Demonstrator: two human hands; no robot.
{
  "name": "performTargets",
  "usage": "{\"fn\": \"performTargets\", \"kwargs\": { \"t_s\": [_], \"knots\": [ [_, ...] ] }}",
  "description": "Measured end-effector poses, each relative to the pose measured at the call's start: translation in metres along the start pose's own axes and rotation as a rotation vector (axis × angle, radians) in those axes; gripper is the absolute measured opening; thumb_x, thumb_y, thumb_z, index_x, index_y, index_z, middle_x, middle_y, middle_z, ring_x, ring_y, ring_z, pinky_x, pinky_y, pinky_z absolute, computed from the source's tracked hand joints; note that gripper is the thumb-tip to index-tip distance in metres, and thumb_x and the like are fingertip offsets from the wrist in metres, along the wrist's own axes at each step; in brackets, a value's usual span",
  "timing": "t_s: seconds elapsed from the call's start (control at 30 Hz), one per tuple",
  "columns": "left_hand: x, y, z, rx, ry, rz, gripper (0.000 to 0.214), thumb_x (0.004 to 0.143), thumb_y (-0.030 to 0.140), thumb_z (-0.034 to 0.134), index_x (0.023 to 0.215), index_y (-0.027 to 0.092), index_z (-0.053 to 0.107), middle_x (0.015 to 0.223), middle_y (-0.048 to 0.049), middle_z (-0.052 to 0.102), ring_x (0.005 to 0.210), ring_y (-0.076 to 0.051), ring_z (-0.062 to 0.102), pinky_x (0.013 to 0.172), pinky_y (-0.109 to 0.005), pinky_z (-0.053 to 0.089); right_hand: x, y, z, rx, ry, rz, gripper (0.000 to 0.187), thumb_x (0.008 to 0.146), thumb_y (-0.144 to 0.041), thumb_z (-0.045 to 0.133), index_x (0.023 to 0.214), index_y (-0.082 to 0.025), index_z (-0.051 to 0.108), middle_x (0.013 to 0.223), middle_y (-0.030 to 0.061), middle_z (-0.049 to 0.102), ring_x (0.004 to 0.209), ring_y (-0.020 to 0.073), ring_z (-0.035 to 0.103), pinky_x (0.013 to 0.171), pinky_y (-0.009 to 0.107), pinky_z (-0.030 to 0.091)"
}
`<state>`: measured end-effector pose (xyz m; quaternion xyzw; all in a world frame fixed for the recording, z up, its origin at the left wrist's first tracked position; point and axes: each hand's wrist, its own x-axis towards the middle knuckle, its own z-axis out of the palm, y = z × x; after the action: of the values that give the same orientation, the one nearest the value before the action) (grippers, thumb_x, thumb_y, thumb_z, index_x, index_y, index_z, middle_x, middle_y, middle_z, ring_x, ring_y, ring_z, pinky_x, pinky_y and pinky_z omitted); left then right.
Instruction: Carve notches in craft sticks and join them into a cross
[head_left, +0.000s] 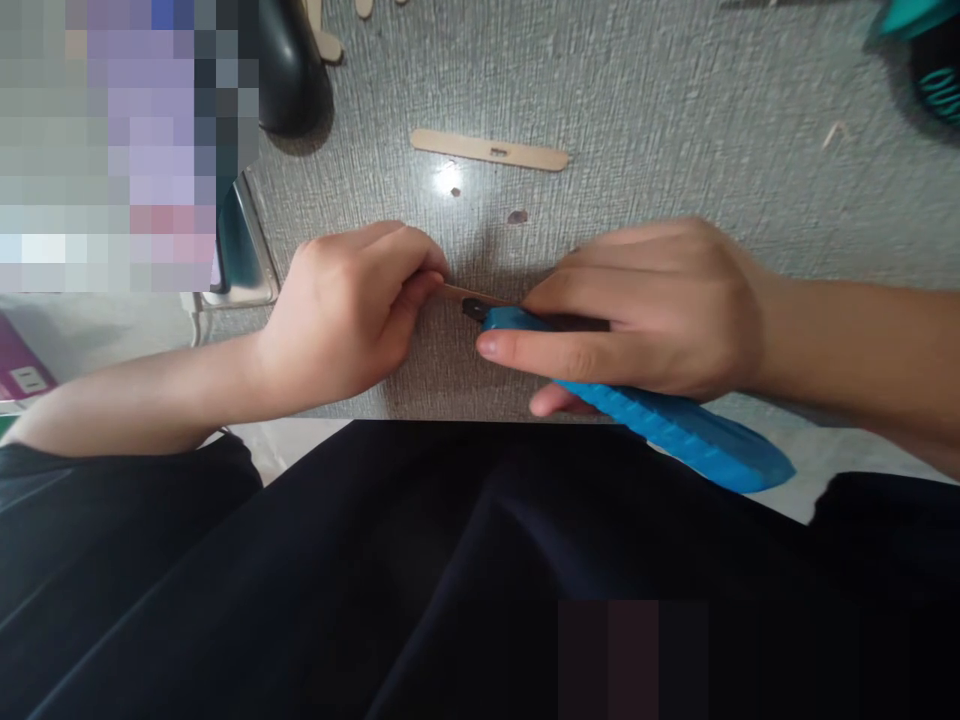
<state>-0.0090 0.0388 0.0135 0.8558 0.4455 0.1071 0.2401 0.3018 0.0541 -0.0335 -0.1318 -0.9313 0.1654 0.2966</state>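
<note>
My left hand [352,300] pinches one end of a thin wooden craft stick [454,291] just above the table's near edge. My right hand [637,310] is wrapped round a blue utility knife [690,440]. The knife's dark tip [474,309] is at the stick, between my two hands. Fingers of the right hand also reach the stick's far end, though its hold there is partly hidden. Beyond the hands lies another craft stick [450,146], flat on the table, with a small dark rectangular mark or slot near its middle.
Two small dark bits, one a brown flake [517,216], lie on the grey textured table [660,120]. A rounded black object [292,70] like a computer mouse and a phone-like device [247,250] are at left. More craft sticks [324,40] lie behind; a black and teal item [934,60] is far right.
</note>
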Motion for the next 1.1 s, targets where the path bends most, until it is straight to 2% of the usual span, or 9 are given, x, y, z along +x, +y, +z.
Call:
{"fn": "performTargets", "kwargs": {
  "t_s": [0.1,0.2,0.37,0.5,0.57,0.67,0.87,1.0,1.1],
  "knots": [
    [-0.002,0.001,0.003,0.001,0.031,-0.009,0.023,0.117,0.029,0.053,0.110,0.026,0.076,0.100,-0.0028,0.085,0.086,-0.020,0.079,0.073,-0.038,0.058,-0.001,-0.002,0.004,-0.050,0.012,-0.013,0.039,0.127,-0.046,0.052,0.151,-0.032,0.079,0.098,-0.0002,0.076,0.078,0.0178,0.065,0.068,0.035,0.044],
    [-0.003,0.001,0.005,0.007,0.007,-0.051,0.027,0.117,0.032,0.051,0.113,0.027,0.078,0.101,-0.0035,0.085,0.088,-0.022,0.080,0.073,-0.039,0.058,-0.001,-0.003,0.008,-0.079,0.021,-0.038,0.039,0.128,-0.045,0.051,0.151,-0.032,0.079,0.095,-0.0008,0.075,0.077,0.0176,0.065,0.068,0.034,0.043],
    [-0.002,0.004,0.006,0.012,0.036,-0.055,0.026,0.114,0.031,0.052,0.106,0.028,0.076,0.093,-0.0048,0.083,0.080,-0.025,0.081,0.066,-0.041,0.052,0.000,-0.003,0.006,-0.082,0.040,-0.046,0.037,0.125,-0.038,0.058,0.156,-0.030,0.075,0.097,0.0005,0.076,0.078,0.0198,0.065,0.067,0.036,0.044],
    [-0.001,0.005,0.007,0.008,0.053,-0.043,0.026,0.114,0.031,0.052,0.105,0.028,0.076,0.093,-0.0052,0.084,0.079,-0.025,0.081,0.064,-0.041,0.052,0.003,-0.003,-0.002,-0.081,-0.077,-0.064,0.037,0.124,-0.041,0.061,0.156,-0.031,0.076,0.099,0.0014,0.078,0.080,0.0208,0.067,0.068,0.036,0.047],
    [-0.001,0.005,0.007,0.019,0.069,-0.021,0.027,0.114,0.031,0.052,0.105,0.027,0.077,0.093,-0.0056,0.085,0.078,-0.024,0.080,0.064,-0.041,0.052,0.003,-0.004,-0.002,-0.085,-0.080,-0.059,0.038,0.124,-0.040,0.062,0.158,-0.030,0.075,0.101,0.0022,0.078,0.082,0.0211,0.067,0.069,0.036,0.047],
    [-0.001,0.006,0.006,0.028,0.048,-0.026,0.028,0.114,0.032,0.051,0.106,0.028,0.077,0.095,-0.0047,0.086,0.079,-0.023,0.079,0.065,-0.041,0.053,0.000,-0.006,0.002,-0.104,-0.019,-0.022,0.038,0.125,-0.038,0.058,0.158,-0.031,0.074,0.098,0.0016,0.076,0.081,0.0211,0.065,0.070,0.037,0.045],
    [0.000,0.006,0.000,0.024,-0.063,-0.058,0.027,0.116,0.033,0.051,0.109,0.026,0.076,0.096,-0.0035,0.084,0.082,-0.022,0.078,0.068,-0.039,0.052,0.003,-0.007,0.005,-0.101,-0.001,-0.014,0.032,0.123,-0.036,0.060,0.150,-0.034,0.078,0.093,-0.0010,0.074,0.078,0.0203,0.065,0.069,0.036,0.044],
    [0.002,0.005,0.000,0.049,-0.045,-0.038,0.021,0.109,0.030,0.055,0.104,0.028,0.075,0.092,-0.0014,0.084,0.077,-0.022,0.077,0.064,-0.038,0.051,0.018,-0.002,-0.005,-0.091,-0.103,-0.068,0.030,0.116,-0.029,0.069,0.141,-0.038,0.082,0.090,-0.0039,0.075,0.076,0.0158,0.063,0.065,0.031,0.038],
    [0.004,0.005,0.002,0.050,-0.004,-0.032,0.018,0.104,0.030,0.055,0.098,0.029,0.072,0.088,-0.0015,0.082,0.071,-0.022,0.074,0.060,-0.040,0.046,0.026,0.001,-0.009,-0.107,-0.175,-0.100,0.027,0.115,-0.033,0.070,0.136,-0.040,0.085,0.081,-0.0049,0.069,0.068,0.0144,0.056,0.061,0.032,0.032]
  ]
}}
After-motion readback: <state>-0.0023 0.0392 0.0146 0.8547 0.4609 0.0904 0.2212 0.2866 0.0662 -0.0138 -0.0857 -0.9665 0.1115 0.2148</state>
